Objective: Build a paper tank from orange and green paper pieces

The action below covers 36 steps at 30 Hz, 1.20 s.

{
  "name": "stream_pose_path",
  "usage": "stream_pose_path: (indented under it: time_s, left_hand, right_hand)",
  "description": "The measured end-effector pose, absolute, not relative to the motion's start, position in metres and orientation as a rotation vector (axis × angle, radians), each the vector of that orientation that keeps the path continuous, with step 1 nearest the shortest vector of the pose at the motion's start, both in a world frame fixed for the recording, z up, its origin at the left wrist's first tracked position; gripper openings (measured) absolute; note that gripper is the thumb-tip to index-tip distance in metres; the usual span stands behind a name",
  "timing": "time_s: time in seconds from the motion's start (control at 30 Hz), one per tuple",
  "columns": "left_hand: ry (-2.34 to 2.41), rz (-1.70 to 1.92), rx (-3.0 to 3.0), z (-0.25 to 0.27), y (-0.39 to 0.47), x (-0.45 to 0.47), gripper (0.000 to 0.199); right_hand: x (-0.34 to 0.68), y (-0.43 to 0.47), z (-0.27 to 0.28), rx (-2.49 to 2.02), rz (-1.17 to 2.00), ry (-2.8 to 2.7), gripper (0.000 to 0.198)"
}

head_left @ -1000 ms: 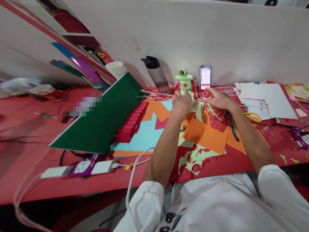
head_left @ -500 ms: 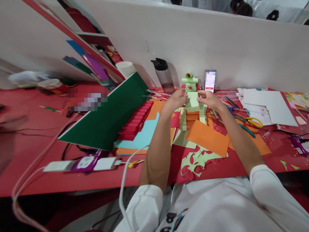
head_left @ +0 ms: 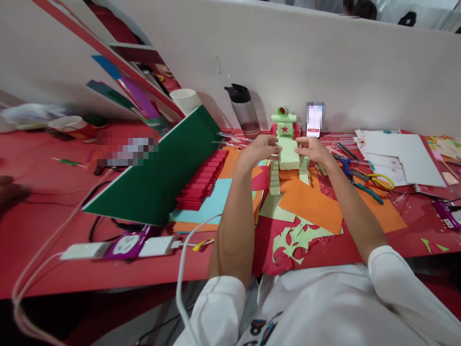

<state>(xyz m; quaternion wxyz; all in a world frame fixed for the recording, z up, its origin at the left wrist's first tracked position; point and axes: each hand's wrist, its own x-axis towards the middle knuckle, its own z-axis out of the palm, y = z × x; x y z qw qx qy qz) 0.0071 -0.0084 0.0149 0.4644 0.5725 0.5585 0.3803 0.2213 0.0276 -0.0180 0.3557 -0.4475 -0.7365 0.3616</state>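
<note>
A light green paper box (head_left: 289, 154) sits between my two hands, on a paper model with light green folded side strips (head_left: 274, 178) and an orange middle part. My left hand (head_left: 262, 148) holds the box's left side with its fingertips. My right hand (head_left: 312, 148) pinches the opposite side. Behind the box rises the model's star-marked green section (head_left: 285, 129), topped by a rolled green paper tube (head_left: 283, 117). An orange paper sheet (head_left: 312, 204) lies in front, partly over the model's near end. My fingers hide parts of the box's sides.
A dark green board (head_left: 154, 178) leans left, beside folded red paper strips (head_left: 201, 180). A bottle (head_left: 243, 110) and a phone (head_left: 315, 117) stand behind. Pliers (head_left: 369, 193), yellow-handled scissors (head_left: 383, 181) and a blue glue gun (head_left: 345, 165) lie right. Another person's hand (head_left: 12, 192) shows far left.
The green box has come slightly toward me and lower over the model's orange part, with both hands still on it. Another person's blurred hand has entered at the left edge.
</note>
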Motion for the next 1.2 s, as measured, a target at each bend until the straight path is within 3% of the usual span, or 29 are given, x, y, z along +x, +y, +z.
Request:
stream_pose_path:
  time_s: [0.27,0.67,1.2]
  left_hand:
    - [1.380,0.876,1.412,0.013,-0.008,0.006,0.027]
    - [1.394,0.846,1.433,0.005,-0.004,0.006,0.030]
    - [1.398,0.843,1.427,-0.009,0.006,0.004,0.033]
  right_hand:
    - [0.220,0.019,-0.011,-1.232,0.881,-1.959,0.046]
    - [0.222,0.021,-0.018,-1.101,0.993,-2.012,0.029]
    - [0.222,0.024,-0.025,-1.163,0.995,-1.991,0.043]
